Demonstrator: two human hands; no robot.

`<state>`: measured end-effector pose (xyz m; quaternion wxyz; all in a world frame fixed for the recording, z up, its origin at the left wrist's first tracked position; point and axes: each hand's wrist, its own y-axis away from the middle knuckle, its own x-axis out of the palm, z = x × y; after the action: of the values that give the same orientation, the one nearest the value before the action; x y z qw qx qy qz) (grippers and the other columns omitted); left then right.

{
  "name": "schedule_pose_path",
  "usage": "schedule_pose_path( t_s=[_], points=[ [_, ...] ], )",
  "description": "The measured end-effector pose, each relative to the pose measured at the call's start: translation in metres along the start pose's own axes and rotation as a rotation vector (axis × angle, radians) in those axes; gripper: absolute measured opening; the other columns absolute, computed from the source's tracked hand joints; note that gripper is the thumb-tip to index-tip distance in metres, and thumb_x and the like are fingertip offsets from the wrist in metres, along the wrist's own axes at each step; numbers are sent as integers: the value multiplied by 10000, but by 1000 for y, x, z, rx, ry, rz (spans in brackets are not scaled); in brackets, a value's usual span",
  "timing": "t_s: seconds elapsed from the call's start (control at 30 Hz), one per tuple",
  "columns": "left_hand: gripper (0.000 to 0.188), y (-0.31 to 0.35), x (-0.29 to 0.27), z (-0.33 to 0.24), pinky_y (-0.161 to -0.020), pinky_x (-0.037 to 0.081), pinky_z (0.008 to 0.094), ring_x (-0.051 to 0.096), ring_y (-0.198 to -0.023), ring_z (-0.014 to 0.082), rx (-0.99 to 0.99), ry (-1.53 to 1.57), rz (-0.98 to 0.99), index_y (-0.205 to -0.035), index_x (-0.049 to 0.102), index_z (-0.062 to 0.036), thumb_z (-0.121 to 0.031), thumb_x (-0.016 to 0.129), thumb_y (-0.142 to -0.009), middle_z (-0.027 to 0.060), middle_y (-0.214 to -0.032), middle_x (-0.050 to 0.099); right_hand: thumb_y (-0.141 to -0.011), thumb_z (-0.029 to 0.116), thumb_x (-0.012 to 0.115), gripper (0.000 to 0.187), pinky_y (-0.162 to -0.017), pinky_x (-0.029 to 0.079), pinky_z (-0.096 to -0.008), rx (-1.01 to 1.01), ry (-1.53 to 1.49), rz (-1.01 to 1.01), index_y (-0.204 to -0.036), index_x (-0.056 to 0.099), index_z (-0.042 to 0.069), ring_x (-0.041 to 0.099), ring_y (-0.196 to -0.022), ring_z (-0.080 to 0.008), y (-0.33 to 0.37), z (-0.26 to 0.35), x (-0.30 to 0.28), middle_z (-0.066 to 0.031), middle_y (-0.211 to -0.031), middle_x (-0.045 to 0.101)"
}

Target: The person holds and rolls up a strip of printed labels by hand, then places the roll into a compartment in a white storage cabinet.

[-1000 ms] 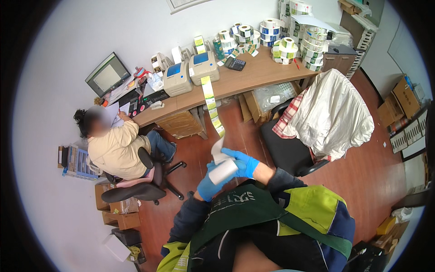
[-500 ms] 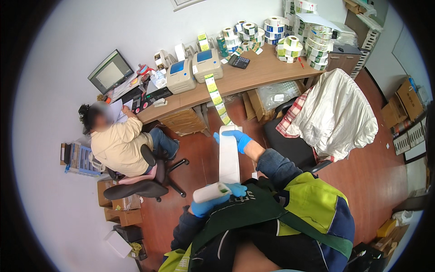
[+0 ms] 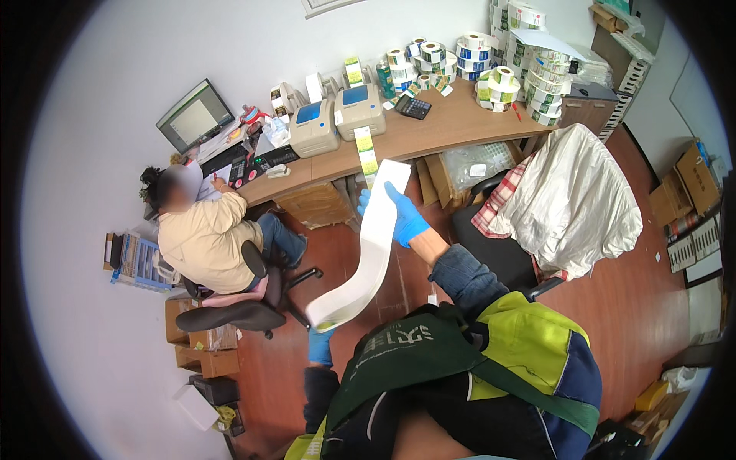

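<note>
A long strip of labels stretches between my blue-gloved hands with its white backing facing up. My right hand grips its upper part, thumb on the white side and fingers behind. Lower down on the left, my left hand holds the curled lower end from beneath; the strip hides most of its fingers. A printed green and yellow label strip hangs from the front of the right-hand label printer and passes behind the upper end of the white strip, where I cannot see whether they join.
On the desk stand a second label printer, a calculator and stacked label rolls. A seated person writes at the left, near a monitor. A cloth-draped chair is close on my right.
My right hand has risen toward the desk with the strip. My left hand has moved left and down, and the strip, folded over it before, now sweeps in a long curve between both hands.
</note>
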<state>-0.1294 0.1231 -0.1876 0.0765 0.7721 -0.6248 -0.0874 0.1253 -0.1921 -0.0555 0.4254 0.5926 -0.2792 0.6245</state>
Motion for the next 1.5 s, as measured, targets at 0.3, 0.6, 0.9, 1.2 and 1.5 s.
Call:
schedule_pose_path(
  t_s=[0.3,0.6,0.9,1.2,1.5],
  points=[
    [410,-5,48,-63,-926,489,297,617,-1070,192,87,95,-21,-1269,567,0,20,632,-864,111,-1185,641,-984,336,538,336,-780,514,-347,106,266,123,-1134,544,35,593,-817,-220,34,-42,2,-112,-959,622],
    [498,-9,155,-228,-994,429,407,543,-1174,333,978,-673,-100,-1280,555,-50,-96,705,-807,154,-1264,581,-942,368,607,531,-796,540,-327,221,861,137,-1317,485,12,642,-931,-210,91,-79,-4,-123,-1075,639],
    [526,-43,141,-195,-889,471,350,595,-1006,237,568,-447,156,-1289,571,-73,-111,731,-789,97,-1115,625,-983,331,551,389,-814,537,-313,330,868,315,-1231,535,33,651,-910,-196,109,-85,-8,-116,-1066,663],
    [556,-33,114,-210,-917,483,288,622,-1034,176,-80,383,620,-1334,514,10,-212,669,-848,94,-1142,637,-961,330,582,403,-841,543,-333,498,969,438,-1169,612,-15,679,-911,-224,116,-78,-2,-147,-1080,684],
    [914,-35,119,-184,-1040,426,364,478,-1294,262,-67,434,748,-1453,344,-13,-290,816,-721,184,-1438,448,-948,274,605,383,-815,550,-314,427,1103,587,-1213,584,-3,672,-886,-195,111,-80,6,-119,-1027,690]
  ],
)
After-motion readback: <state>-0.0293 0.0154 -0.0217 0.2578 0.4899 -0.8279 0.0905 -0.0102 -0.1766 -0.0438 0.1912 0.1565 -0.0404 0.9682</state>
